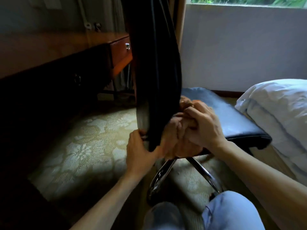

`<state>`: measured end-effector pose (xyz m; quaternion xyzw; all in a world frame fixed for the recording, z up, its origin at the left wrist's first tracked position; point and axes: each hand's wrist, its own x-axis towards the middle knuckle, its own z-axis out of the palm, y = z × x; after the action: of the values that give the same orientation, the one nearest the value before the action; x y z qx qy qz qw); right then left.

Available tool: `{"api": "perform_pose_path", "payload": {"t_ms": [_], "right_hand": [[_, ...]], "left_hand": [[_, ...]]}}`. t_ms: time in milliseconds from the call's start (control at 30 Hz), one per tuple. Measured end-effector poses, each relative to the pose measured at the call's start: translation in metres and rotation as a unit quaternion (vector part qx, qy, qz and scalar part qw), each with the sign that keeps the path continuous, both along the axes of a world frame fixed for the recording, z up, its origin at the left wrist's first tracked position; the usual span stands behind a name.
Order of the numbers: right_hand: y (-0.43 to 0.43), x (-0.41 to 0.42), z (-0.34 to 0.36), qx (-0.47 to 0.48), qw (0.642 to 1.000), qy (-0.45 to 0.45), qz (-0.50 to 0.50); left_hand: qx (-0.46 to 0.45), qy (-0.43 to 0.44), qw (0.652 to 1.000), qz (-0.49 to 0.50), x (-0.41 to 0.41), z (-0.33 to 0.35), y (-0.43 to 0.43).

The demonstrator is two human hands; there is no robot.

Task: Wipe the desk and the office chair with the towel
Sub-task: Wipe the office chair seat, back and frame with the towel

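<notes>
**Towel [174, 135] bunched against the chair [157, 72]**

The desk [119, 50] is sitting in deep shadow at left, its underside hard to make out. The left hand [139, 151] is gripping the chair back's lower edge, fingers curling behind it. The right hand [204, 128] is clutching the orange towel, fingers curled into it and partly hiding it, above the seat [232, 120]. Bedding [274, 105] is running off the frame at right.

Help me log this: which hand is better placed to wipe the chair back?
Right. The right hand holds the crumpled orange towel against the black padded backrest; the left hand merely steadies its lower edge.
</notes>
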<state>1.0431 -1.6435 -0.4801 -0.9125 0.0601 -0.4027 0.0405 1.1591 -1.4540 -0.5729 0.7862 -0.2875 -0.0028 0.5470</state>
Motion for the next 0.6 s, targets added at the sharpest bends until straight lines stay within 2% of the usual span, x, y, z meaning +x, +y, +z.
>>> {"api": "perform_pose_path", "payload": {"t_ms": [67, 167, 233, 300, 367, 500, 600], "right_hand": [[0.007, -0.005, 0.008, 0.053, 0.995, -0.081, -0.001], [0.001, -0.032, 0.003, 0.146, 0.978, -0.146, -0.034], [-0.002, -0.047, 0.007, 0.246, 0.945, -0.213, -0.043], [-0.009, -0.055, 0.027, 0.330, 0.891, -0.309, -0.037], [-0.021, -0.062, 0.059, 0.350, 0.862, -0.365, -0.040], [-0.020, -0.067, 0.132, 0.258, 0.890, -0.376, 0.021], [-0.015, -0.073, 0.167, 0.295, 0.893, -0.340, 0.009]], "left_hand": [[0.012, -0.011, 0.998, -0.053, -0.012, 0.003, 0.011], [0.007, -0.048, 0.992, -0.117, -0.023, 0.017, 0.016], [-0.041, -0.022, 0.990, -0.133, -0.019, 0.041, 0.012], [-0.105, 0.017, 0.989, -0.107, -0.004, 0.074, 0.002], [-0.150, 0.025, 0.986, -0.073, 0.017, 0.114, -0.009], [-0.186, -0.024, 0.980, -0.064, 0.043, 0.202, -0.027], [-0.175, -0.058, 0.980, -0.071, 0.043, 0.258, -0.037]]}}
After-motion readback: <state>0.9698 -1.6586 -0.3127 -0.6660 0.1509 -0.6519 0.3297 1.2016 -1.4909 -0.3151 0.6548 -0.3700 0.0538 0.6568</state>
